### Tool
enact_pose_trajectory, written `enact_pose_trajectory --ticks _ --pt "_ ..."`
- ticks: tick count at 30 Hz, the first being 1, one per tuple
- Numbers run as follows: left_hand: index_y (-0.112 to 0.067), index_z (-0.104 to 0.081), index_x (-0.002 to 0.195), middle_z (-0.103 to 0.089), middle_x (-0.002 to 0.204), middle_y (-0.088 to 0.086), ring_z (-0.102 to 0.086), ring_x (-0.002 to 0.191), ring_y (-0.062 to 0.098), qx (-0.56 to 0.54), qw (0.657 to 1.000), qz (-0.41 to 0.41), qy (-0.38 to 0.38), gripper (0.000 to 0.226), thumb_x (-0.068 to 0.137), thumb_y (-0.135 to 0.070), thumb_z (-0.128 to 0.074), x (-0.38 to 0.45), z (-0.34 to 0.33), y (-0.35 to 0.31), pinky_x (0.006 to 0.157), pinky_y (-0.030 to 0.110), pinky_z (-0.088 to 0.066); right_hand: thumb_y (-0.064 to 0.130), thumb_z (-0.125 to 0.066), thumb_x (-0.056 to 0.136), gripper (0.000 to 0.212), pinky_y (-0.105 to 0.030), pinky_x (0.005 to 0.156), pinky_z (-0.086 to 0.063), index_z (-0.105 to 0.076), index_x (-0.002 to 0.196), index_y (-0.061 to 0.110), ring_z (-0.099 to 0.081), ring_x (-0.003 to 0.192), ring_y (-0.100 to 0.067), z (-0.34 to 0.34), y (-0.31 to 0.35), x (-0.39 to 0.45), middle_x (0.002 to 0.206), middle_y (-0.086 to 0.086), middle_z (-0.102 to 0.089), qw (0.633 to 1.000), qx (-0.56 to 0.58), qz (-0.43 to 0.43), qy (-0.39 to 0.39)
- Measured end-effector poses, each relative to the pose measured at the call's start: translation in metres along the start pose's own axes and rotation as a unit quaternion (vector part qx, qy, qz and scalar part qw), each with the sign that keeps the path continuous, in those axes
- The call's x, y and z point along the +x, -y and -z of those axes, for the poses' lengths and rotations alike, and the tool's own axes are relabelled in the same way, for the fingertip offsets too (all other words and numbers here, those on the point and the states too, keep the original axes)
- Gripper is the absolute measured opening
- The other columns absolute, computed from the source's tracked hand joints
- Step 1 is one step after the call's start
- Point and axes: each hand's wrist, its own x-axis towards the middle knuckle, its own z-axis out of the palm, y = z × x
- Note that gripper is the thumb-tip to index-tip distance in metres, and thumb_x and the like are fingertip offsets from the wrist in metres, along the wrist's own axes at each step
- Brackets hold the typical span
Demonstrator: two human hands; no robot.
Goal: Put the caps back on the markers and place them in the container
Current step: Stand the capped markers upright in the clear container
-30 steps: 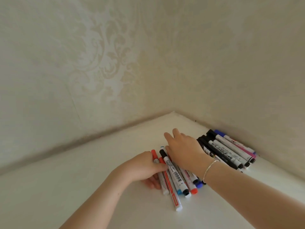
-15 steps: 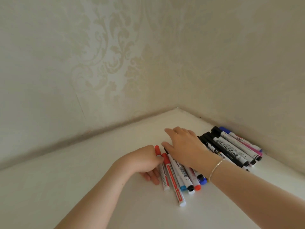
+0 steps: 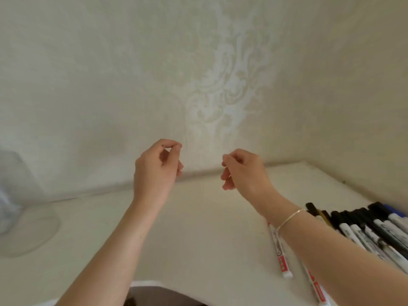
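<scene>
Left hand (image 3: 154, 171): raised above the white tabletop (image 3: 198, 228), fingers curled inward, thumb and forefinger tips meeting, nothing visible between them. Right hand (image 3: 245, 171): raised alongside, well apart from the left, fingers loosely curled, holding nothing I can see; a thin bracelet (image 3: 289, 218) at the wrist.

Markers, black-capped group (image 3: 364, 226): lying side by side on the tabletop at the right, near the wall, partly under the right forearm. Two red-and-white markers (image 3: 280, 255): lying just left of that forearm, on the tabletop.

Clear container (image 3: 19, 208): far left of the tabletop, blurred, well apart from the markers. Patterned wallpaper (image 3: 220, 85) behind.
</scene>
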Motion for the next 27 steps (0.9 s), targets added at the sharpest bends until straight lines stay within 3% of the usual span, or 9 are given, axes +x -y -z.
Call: enact_pose_trajectory --ticks 3,7,9,11,14,17,20,24,27 --pt "-0.031 -0.063 0.083 -0.064 0.062 -0.009 -0.065 0.06 0.007 0.041 0.993 -0.017 -0.112 0.016 0.094 -0.022 -0.056 0.006 0.058 0.031 0.069 0.034 -0.052 0.022 -0.048 0.095 0.02 -0.037 0.067 -0.054 -0.059 0.088 0.007 -0.06 0.049 -0.018 -0.044 0.006 0.002 0.068 -0.006 -0.065 0.998 -0.015 0.002 0.054" --pt "-0.016 -0.068 0.099 -0.065 0.087 -0.003 -0.065 0.078 0.02 0.09 0.96 -0.095 -0.249 0.019 0.092 -0.025 -0.053 0.01 0.123 0.059 0.077 0.043 -0.054 0.022 -0.049 0.094 0.014 -0.037 0.069 -0.054 -0.058 0.09 0.012 -0.062 0.054 -0.017 -0.104 0.015 0.003 0.077 -0.007 -0.067 0.993 -0.025 0.008 0.112" --pt "-0.008 -0.068 0.105 -0.058 0.098 0.004 -0.06 0.087 0.025 0.153 0.925 -0.165 -0.307 0.018 0.093 -0.016 -0.056 0.009 0.146 0.067 0.084 0.035 -0.05 0.023 -0.051 0.093 0.01 -0.035 0.068 -0.053 -0.057 0.092 0.014 -0.063 0.062 -0.018 -0.134 0.022 0.001 0.081 -0.006 -0.067 0.991 -0.028 0.022 0.132" --pt "-0.009 -0.065 0.111 -0.054 0.112 0.012 -0.057 0.1 0.032 0.242 0.872 -0.231 -0.357 0.02 0.092 -0.013 -0.063 0.006 0.165 0.073 0.092 0.044 -0.045 0.024 -0.054 0.092 0.01 -0.028 0.061 -0.05 -0.054 0.099 0.017 -0.061 0.071 -0.017 -0.163 0.03 -0.002 0.084 -0.002 -0.063 0.986 -0.037 0.048 0.155" --pt "-0.015 -0.051 0.127 -0.045 0.136 0.017 -0.045 0.122 0.033 0.326 0.82 -0.214 -0.42 0.049 0.086 -0.028 -0.073 0.005 0.191 0.087 0.104 0.052 -0.035 0.026 -0.059 0.09 0.028 -0.016 0.055 -0.038 -0.047 0.115 0.021 -0.056 0.084 -0.013 -0.204 0.042 -0.009 0.098 0.001 -0.057 0.977 -0.042 0.079 0.192" --pt "-0.017 -0.033 0.142 -0.026 0.15 0.015 -0.029 0.138 0.024 0.304 0.846 -0.122 -0.422 0.083 0.077 -0.043 -0.077 0.005 0.212 0.1 0.114 0.046 -0.024 0.024 -0.062 0.088 0.046 -0.012 0.058 -0.034 -0.039 0.128 0.022 -0.049 0.098 -0.012 -0.238 0.049 -0.016 0.119 -0.001 -0.049 0.969 -0.04 0.101 0.222" --pt "-0.02 -0.02 0.15 -0.017 0.157 0.009 -0.02 0.145 0.02 0.222 0.892 -0.044 -0.39 0.104 0.069 -0.042 -0.082 0.007 0.218 0.111 0.116 0.048 -0.025 0.018 -0.066 0.085 0.068 -0.016 0.074 -0.035 -0.028 0.141 0.026 -0.044 0.11 -0.012 -0.265 0.051 -0.023 0.133 -0.002 -0.042 0.955 -0.029 0.116 0.272" --pt "-0.026 -0.013 0.152 -0.022 0.156 -0.005 -0.021 0.145 0.011 0.135 0.925 0.02 -0.355 0.114 0.065 -0.04 -0.086 0.008 0.216 0.125 0.116 0.032 -0.027 0.013 -0.074 0.078 0.099 -0.016 0.093 -0.031 -0.01 0.15 0.034 -0.032 0.135 -0.012 -0.295 0.053 -0.032 0.15 0.005 -0.027 0.918 0.006 0.12 0.379" --pt "-0.03 -0.012 0.151 -0.029 0.155 -0.008 -0.029 0.141 0.006 0.1 0.933 0.039 -0.345 0.116 0.063 -0.04 -0.087 0.01 0.215 0.128 0.109 0.022 -0.032 0.015 -0.08 0.073 0.11 -0.018 0.1 -0.027 -0.005 0.151 0.034 -0.026 0.139 -0.01 -0.314 0.056 -0.036 0.149 0.013 -0.025 0.901 0.048 0.115 0.416"
